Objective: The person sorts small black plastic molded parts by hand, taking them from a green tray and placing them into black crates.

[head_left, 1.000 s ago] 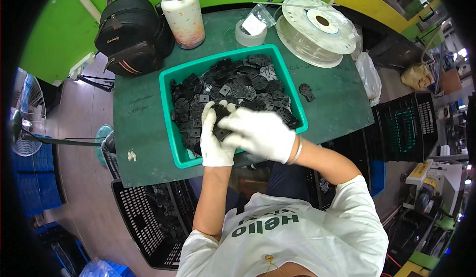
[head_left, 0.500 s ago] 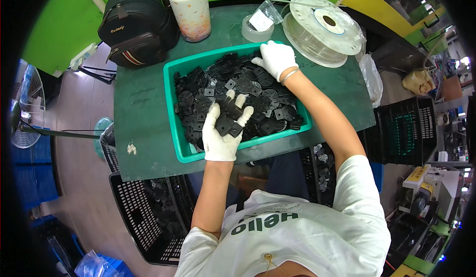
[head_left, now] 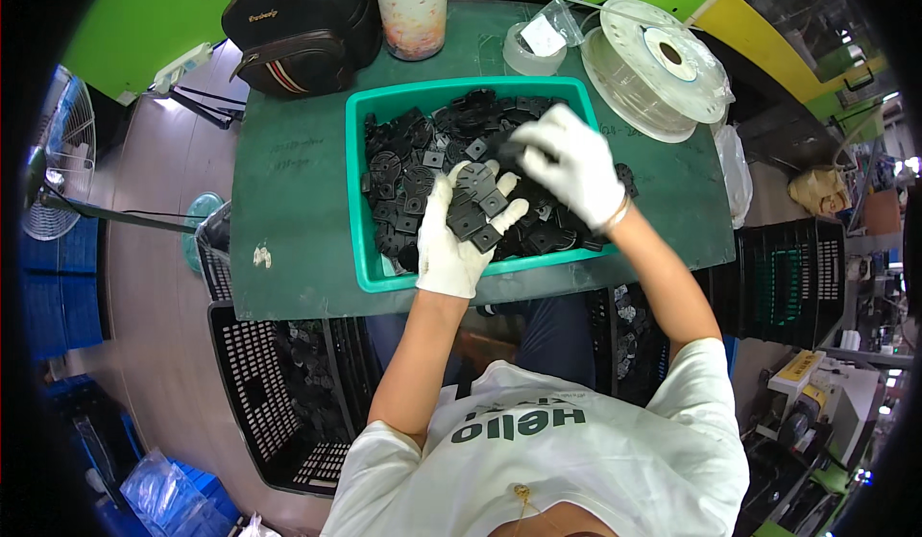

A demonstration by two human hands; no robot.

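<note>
A teal plastic bin (head_left: pixel 357 201) on the table holds a heap of black plastic parts (head_left: pixel 389 174), some round, some with square tabs. Over the bin's near side, my gloved left hand (head_left: pixel 449 256) is closed around several black plastic parts (head_left: pixel 477 212), palm up. My gloved right hand (head_left: pixel 574 167) is just right of it, above the heap and smeared by motion. Its fingers are pinched together on a dark, blurred black plastic part (head_left: pixel 505 149). Both gloves are white.
On the green table (head_left: pixel 288 249) stand a black backpack (head_left: pixel 303 33), a white bottle (head_left: pixel 413 9), a roll of clear tape (head_left: pixel 533 55) with a small bag, and a large clear spool (head_left: pixel 658 71). Black crates (head_left: pixel 274 402) with more parts flank my legs.
My right hand has come from the bin's far right edge toward my left hand, now with a black part at its fingertips. The whole view has shifted slightly.
</note>
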